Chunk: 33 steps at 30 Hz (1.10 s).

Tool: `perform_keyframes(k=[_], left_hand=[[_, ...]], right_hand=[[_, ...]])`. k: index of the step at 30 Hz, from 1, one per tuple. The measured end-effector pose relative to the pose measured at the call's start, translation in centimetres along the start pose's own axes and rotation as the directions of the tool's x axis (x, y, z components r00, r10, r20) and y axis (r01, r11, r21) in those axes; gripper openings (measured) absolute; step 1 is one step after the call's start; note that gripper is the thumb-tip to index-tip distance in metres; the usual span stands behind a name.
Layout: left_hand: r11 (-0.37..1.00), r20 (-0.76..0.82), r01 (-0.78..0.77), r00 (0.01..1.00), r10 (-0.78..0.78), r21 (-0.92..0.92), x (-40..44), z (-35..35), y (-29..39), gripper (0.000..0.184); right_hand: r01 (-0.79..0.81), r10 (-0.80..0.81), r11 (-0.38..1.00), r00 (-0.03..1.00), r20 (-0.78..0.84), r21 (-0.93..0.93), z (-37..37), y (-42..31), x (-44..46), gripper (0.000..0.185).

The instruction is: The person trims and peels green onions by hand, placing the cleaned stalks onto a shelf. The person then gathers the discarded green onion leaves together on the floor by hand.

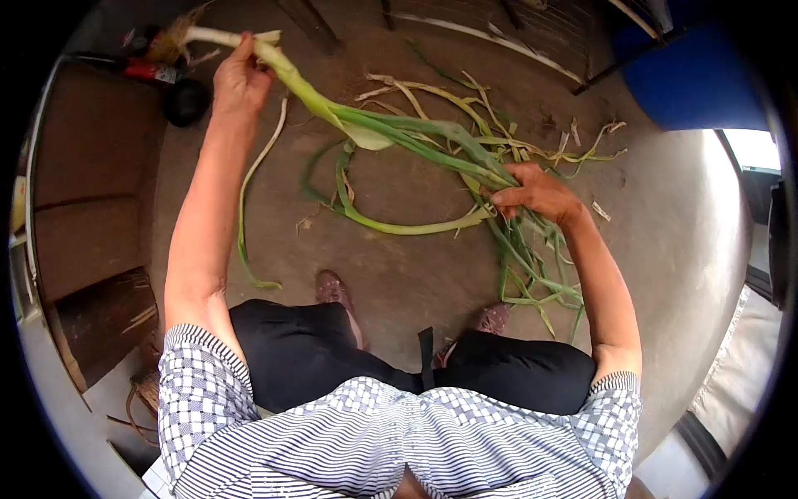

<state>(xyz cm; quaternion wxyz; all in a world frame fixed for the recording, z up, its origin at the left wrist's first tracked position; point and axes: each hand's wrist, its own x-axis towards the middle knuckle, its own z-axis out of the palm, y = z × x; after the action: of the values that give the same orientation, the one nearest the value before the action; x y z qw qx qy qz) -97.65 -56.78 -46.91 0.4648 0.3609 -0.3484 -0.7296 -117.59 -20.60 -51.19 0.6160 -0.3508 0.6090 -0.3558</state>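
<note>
The left hand (pixel 243 81) is closed round the pale stalk of a long green onion (pixel 312 98), up at eleven o'clock, roots pointing outward. The right hand (pixel 536 195) grips its green leaves at two o'clock. Stripped leaves (pixel 416 226) curl over the brown floor (pixel 391 283), mostly between twelve and two o'clock. Farther out, a round black object (pixel 185 102) sits at ten o'clock and a blue container (pixel 694 79) at two.

From where I sit, I see a short-sleeved top (pixel 357 441) in dark-and-white stripes, with checkered patches on sleeves and chest and striped cuffs; black cloth trousers (pixel 515 370); and pinkish-brown shoes (pixel 332 289) flecked with paler spots.
</note>
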Motion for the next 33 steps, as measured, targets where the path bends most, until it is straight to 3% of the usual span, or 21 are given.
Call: perform_keyframes(k=[1, 3, 6, 9, 10, 11, 16, 21, 24, 27, 30, 33], left_hand=[[0.997, -0.065, 0.052, 0.996, -0.056, -0.057, 0.8, -1.0, 0.3, 0.021], [0.978, -0.015, 0.180, 0.983, -0.182, -0.109, 1.4, -3.1, -0.2, 0.016], [0.970, -0.016, 0.237, 0.971, -0.238, -0.055, 0.4, -3.4, -1.5, 0.022], [0.991, -0.021, 0.129, 0.991, -0.130, -0.044, 3.1, -5.4, 0.2, 0.017], [0.993, -0.023, 0.080, 0.996, -0.083, -0.088, 3.0, -5.8, 1.1, 0.015], [1.000, -0.077, -0.028, 0.997, 0.028, -0.003, 2.5, -5.5, 1.6, 0.014], [0.995, -0.240, -0.011, 0.971, -0.013, -0.100, 4.2, -7.3, 1.4, 0.014], [0.995, -0.220, 0.007, 0.975, -0.029, -0.100, 4.4, -7.3, 1.5, 0.016], [0.997, -0.233, 0.018, 0.972, -0.035, -0.078, 3.7, -5.8, 1.4, 0.016], [0.993, -0.214, 0.027, 0.976, -0.051, -0.115, 3.2, -4.5, 1.3, 0.016], [0.992, -0.197, 0.037, 0.979, -0.059, -0.117, 1.2, -2.0, 1.6, 0.017], [0.992, -0.175, 0.036, 0.983, -0.057, -0.119, 1.1, -1.4, 1.8, 0.016]], right_hand=[[0.000, 0.000, 0.999, 1.000, -0.010, 0.038, 0.1, -0.2, -0.1, 0.026], [-0.005, 0.008, 0.993, 1.000, -0.021, 0.121, 0.4, -0.8, 0.1, 0.029], [0.081, -0.083, 0.990, 0.996, 0.014, 0.117, 0.5, -0.9, 1.4, 0.028], [0.086, -0.086, 0.996, 0.996, -0.039, -0.007, -0.2, 0.6, 2.1, 0.027], [0.094, -0.092, 0.995, 0.995, -0.040, 0.034, -0.2, 0.5, 2.0, 0.026], [0.102, -0.099, 0.992, 0.994, -0.045, 0.075, -0.3, 0.3, 1.7, 0.025], [0.055, -0.048, 0.997, 0.993, -0.111, 0.062, -1.0, 0.1, 1.6, 0.024], [0.050, -0.044, 0.999, 0.973, -0.227, 0.022, -1.4, 0.7, 2.1, 0.026], [0.024, -0.008, 0.996, 0.984, -0.180, 0.088, -0.7, -0.5, 1.6, 0.027], [0.137, -0.134, 0.990, 0.986, -0.103, 0.020, 0.7, -1.6, 2.4, 0.028], [0.317, -0.457, 0.779, 0.878, -0.143, -0.540, 0.8, 1.1, 4.8, 0.028], [0.178, -0.319, 0.831, 0.929, -0.188, -0.527, 1.1, -0.6, 4.6, 0.024]])
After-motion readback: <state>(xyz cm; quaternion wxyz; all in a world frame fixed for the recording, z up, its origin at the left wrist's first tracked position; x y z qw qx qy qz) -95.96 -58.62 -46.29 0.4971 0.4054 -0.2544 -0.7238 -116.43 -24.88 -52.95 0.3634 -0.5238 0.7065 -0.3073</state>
